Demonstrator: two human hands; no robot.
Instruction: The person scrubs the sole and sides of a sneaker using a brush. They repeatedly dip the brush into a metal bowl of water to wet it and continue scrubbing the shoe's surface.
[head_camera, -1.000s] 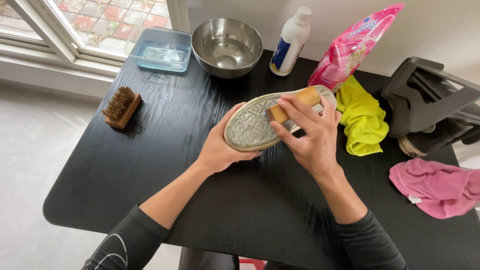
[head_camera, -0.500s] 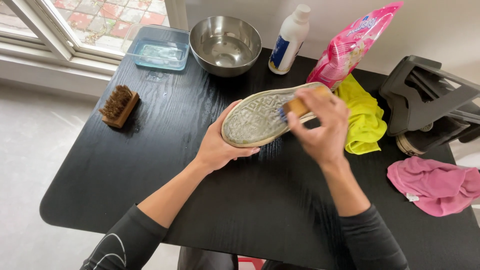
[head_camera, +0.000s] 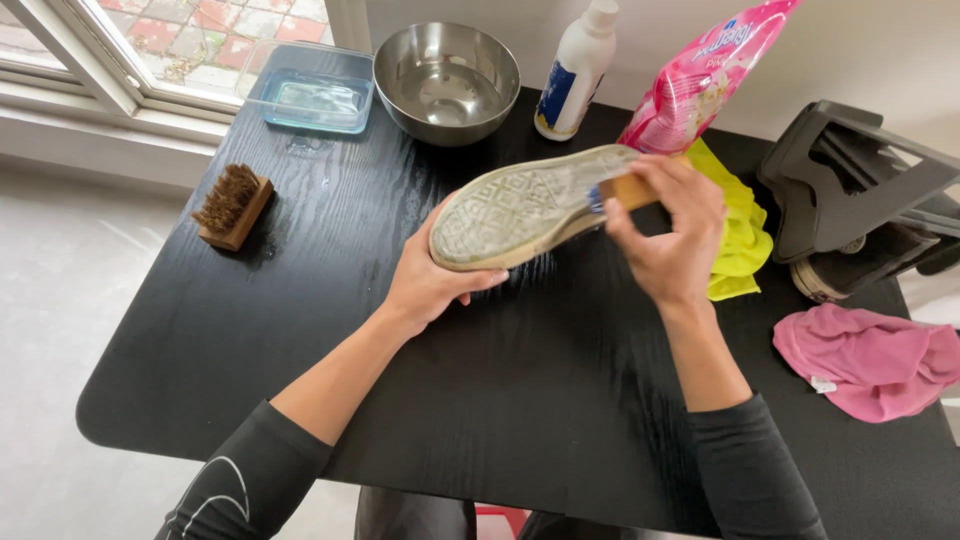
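Rubber sole up, mid-scrub over the black tabletop (head_camera: 300, 330).
Left hand (head_camera: 425, 285) cups the shoe (head_camera: 525, 205) at the toe end, fingers wrapped under it, sole facing up and held clear of the tabletop; right hand (head_camera: 665, 235) pinches a wooden brush (head_camera: 625, 190) against the heel end. To scrub well, I'd brace the toe firmly and use short strokes along the tread. Count, left to right: one spare brush (head_camera: 232, 205), one tray (head_camera: 310, 95), one bowl (head_camera: 447, 80), one bottle (head_camera: 578, 70), one pink pouch (head_camera: 705, 75), one yellow cloth (head_camera: 740, 230), one pink cloth (head_camera: 870, 360).
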